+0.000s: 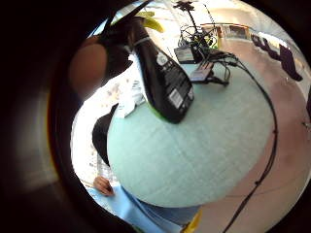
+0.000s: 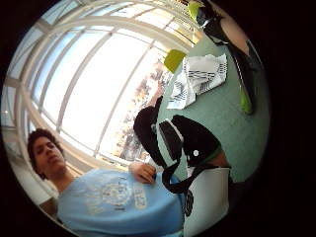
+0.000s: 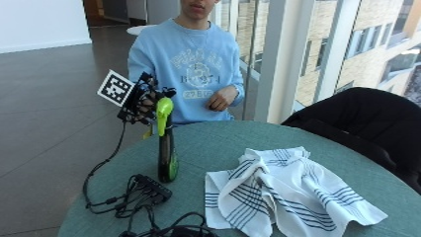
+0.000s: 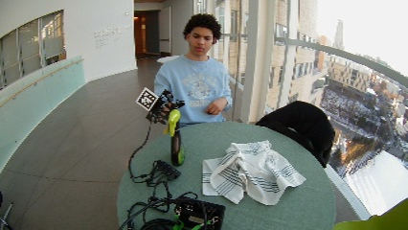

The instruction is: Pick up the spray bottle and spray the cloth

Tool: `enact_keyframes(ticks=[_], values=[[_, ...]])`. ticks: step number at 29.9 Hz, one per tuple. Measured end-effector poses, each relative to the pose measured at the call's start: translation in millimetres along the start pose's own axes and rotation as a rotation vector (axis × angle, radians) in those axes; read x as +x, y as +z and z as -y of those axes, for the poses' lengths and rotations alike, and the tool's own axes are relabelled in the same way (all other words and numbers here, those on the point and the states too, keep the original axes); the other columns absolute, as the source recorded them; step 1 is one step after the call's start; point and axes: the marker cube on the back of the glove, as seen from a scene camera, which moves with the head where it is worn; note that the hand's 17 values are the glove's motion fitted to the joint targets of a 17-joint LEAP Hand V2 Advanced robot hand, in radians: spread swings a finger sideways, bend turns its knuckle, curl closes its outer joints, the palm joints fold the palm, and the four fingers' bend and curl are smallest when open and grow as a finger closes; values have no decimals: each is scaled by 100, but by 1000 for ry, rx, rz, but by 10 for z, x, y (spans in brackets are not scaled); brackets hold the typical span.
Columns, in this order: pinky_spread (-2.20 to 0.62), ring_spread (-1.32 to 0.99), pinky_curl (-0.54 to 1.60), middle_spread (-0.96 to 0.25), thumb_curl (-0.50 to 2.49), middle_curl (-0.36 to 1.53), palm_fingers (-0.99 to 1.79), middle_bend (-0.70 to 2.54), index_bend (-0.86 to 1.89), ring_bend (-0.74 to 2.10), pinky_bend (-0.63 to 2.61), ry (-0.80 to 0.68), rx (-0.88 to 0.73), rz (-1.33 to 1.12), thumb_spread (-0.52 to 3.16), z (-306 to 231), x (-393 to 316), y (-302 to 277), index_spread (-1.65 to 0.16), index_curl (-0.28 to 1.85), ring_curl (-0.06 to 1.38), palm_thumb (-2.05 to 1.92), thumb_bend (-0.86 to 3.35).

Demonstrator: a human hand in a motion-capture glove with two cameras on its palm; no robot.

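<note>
Black-gloved right hand [image 3: 141, 101] grips the lime trigger head of the spray bottle [image 3: 166, 148], which stands on the green table [image 3: 217, 143]. Striped cloth [image 3: 283, 192] lies at the bottle's four o'clock, well apart.

Bare table [image 3: 217, 143] between spray bottle [image 3: 167, 158] and cloth [image 3: 283, 192]; cables [image 3: 131, 197] beside bottle.

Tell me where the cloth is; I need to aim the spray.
In the outside view the cloth lies crumpled on the table, beside the spray bottle.
</note>
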Motion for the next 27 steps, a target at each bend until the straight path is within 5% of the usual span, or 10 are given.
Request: enact_keyframes(ticks=[6,18,27], values=[[22,-2,34,-9,27,36,65,26,13,28,24,125,143,146,111,385,358,174,-38,27,29,66,-1],[23,-1,34,-7,29,39,64,30,12,26,23,230,44,278,105,908,582,552,-37,26,30,70,-2],[24,-3,27,-7,32,42,89,39,25,30,9,272,179,244,102,989,586,616,-32,31,31,80,2]])
